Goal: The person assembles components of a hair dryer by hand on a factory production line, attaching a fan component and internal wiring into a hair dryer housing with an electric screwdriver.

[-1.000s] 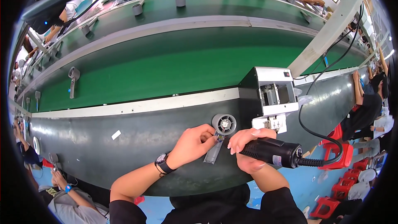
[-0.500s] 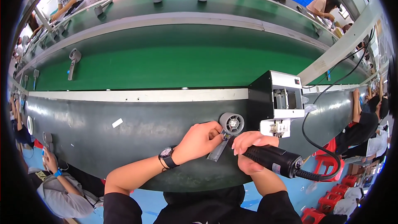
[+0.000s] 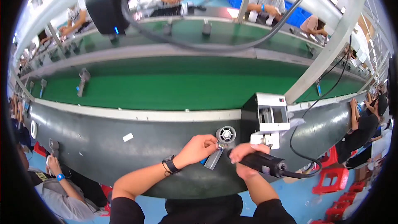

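A grey handheld fan lies on the dark table in front of me, its round head (image 3: 226, 134) away from me and its opened handle (image 3: 213, 160) toward me. My left hand (image 3: 198, 149) is closed, its fingertips pinching at the neck where small parts show; the fingers hide the exact part. Something blue (image 3: 203, 160) lies along the handle's left side. My right hand (image 3: 246, 157) is wrapped round a black electric screwdriver (image 3: 265, 164), held tilted with its front end just right of the fan's handle. The bit itself cannot be made out.
A black-and-white machine (image 3: 271, 114) stands right of the fan. The screwdriver's cable (image 3: 304, 176) loops up on the right. Beyond a pale rail runs a green conveyor belt (image 3: 166, 89) with another fan (image 3: 83, 83). A white slip (image 3: 127, 137) lies left. A co-worker (image 3: 62, 182) sits at left.
My view has tilted upward, bringing a black box and hanging cable into sight at the top. The screwdriver's front end sits slightly farther from the fan's neck. Blue now shows beside the handle.
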Available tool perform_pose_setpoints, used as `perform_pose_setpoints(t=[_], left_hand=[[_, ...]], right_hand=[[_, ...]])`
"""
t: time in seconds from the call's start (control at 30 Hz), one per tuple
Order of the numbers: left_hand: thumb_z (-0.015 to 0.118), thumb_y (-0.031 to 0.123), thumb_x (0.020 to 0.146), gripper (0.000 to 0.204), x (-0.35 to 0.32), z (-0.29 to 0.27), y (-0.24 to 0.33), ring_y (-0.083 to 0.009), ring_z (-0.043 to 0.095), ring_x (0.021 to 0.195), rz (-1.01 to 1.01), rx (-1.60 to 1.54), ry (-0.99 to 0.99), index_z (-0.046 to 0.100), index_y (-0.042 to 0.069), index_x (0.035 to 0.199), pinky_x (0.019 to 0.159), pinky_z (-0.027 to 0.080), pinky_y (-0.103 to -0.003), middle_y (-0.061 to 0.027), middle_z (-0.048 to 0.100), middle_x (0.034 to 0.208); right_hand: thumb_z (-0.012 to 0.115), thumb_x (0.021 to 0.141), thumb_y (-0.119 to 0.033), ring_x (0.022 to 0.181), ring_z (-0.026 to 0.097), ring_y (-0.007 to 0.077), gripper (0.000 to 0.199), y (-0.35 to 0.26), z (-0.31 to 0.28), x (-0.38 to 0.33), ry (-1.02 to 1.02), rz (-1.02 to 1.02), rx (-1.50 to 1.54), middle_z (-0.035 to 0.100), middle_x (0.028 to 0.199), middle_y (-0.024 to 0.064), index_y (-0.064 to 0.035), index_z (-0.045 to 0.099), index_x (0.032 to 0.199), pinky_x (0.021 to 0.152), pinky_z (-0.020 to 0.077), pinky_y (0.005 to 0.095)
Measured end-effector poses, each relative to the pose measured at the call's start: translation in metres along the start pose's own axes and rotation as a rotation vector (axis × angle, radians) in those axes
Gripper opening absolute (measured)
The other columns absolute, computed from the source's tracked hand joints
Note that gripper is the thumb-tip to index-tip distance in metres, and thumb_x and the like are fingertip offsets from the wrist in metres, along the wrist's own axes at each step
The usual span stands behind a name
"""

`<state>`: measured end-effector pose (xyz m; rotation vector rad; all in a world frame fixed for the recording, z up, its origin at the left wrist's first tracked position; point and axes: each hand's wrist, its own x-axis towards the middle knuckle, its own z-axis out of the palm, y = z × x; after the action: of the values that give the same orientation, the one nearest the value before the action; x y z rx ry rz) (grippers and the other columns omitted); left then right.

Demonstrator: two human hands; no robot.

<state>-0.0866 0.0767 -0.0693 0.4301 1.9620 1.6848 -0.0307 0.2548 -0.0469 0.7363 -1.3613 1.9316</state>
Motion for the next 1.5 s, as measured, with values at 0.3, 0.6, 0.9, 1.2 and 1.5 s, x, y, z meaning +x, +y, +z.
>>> perform_pose_setpoints(t=[0.3, 0.6, 0.9, 1.2, 1.5], left_hand=[[0.069, 0.018, 0.088, 0.025, 0.094, -0.126, 0.019, -0.0168, 0.066, 0.071, 0.177, 0.376, 0.542, 0.068, -0.004, 0.100, 0.066, 0.051, -0.030, -0.0145, 0.072, 0.081], [0.065, 0.006, 0.085, 0.019, 0.024, -0.052, 0.025, -0.0344, 0.061, 0.103, 0.702, 0.635, 0.749, 0.063, 0.001, 0.104, 0.091, 0.049, -0.040, -0.0160, 0.064, 0.109], [0.063, 0.012, 0.090, 0.014, -0.015, -0.002, -0.008, -0.0328, 0.060, 0.100, 0.668, 0.653, 0.328, 0.062, 0.001, 0.098, 0.089, 0.049, -0.041, -0.0132, 0.064, 0.102], [0.061, 0.016, 0.093, 0.015, -0.012, -0.012, -0.024, -0.0313, 0.059, 0.091, 0.615, 0.496, 0.375, 0.062, 0.001, 0.096, 0.081, 0.048, -0.040, -0.0125, 0.061, 0.092], [0.062, 0.018, 0.094, 0.025, -0.011, -0.006, -0.018, -0.0308, 0.055, 0.075, 0.638, 0.482, 0.510, 0.054, 0.001, 0.077, 0.067, 0.044, -0.040, -0.0121, 0.055, 0.077]], right_hand=[[0.070, 0.086, -0.055, 0.054, 0.056, 0.0184, 0.072, 0.001, -0.007, -0.018, 0.128, 0.299, 0.175, 0.056, 0.067, 0.0107, 0.0017, 0.043, 0.121, 0.052, 0.0509, 0.0318], [0.072, 0.088, -0.041, 0.054, 0.057, 0.0183, 0.060, 0.007, 0.004, -0.019, 0.105, 0.372, 0.134, 0.056, 0.067, 0.0088, 0.0011, 0.045, 0.120, 0.051, 0.0503, 0.0319], [0.061, 0.087, -0.001, 0.059, 0.059, 0.0145, 0.031, 0.010, 0.008, -0.022, -0.060, 0.521, 0.032, 0.057, 0.078, 0.0060, 0.0016, 0.049, 0.115, 0.055, 0.0517, 0.0279], [0.065, 0.087, -0.005, 0.051, 0.055, 0.0131, 0.018, 0.036, 0.012, -0.027, -0.045, 0.624, -0.011, 0.053, 0.068, 0.0045, -0.0012, 0.049, 0.095, 0.048, 0.0486, 0.0263], [0.066, 0.087, -0.008, 0.048, 0.050, 0.0130, 0.024, 0.041, -0.002, -0.034, -0.001, 0.643, -0.004, 0.049, 0.067, 0.0041, -0.0035, 0.044, 0.096, 0.048, 0.0467, 0.0278]])
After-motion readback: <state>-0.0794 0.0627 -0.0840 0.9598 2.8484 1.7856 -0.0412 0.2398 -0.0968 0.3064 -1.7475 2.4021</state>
